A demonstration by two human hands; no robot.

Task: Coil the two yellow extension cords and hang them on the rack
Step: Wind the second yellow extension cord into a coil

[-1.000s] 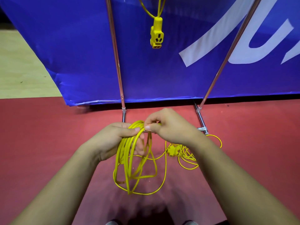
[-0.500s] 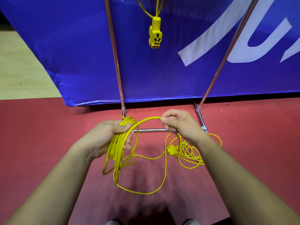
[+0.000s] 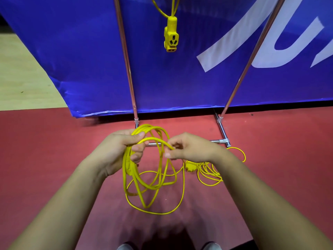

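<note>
My left hand grips a bundle of several loops of a yellow extension cord, which hang down toward the red floor. My right hand pinches a strand of the same cord just right of the bundle. The uncoiled rest of the cord lies in a loose heap on the floor under my right wrist, with a yellow plug beside it. A second yellow cord hangs from above on the metal rack, its socket end dangling at the top centre.
The rack has two slanted metal poles and a low crossbar on the floor behind my hands. A blue banner with white lettering stands behind the rack. A pale wooden floor lies at the left. My shoe tips show at the bottom edge.
My right hand has brought a new loop of cord leftward to the bundle in my left hand. The loops hang longer and wider than half a second ago.
</note>
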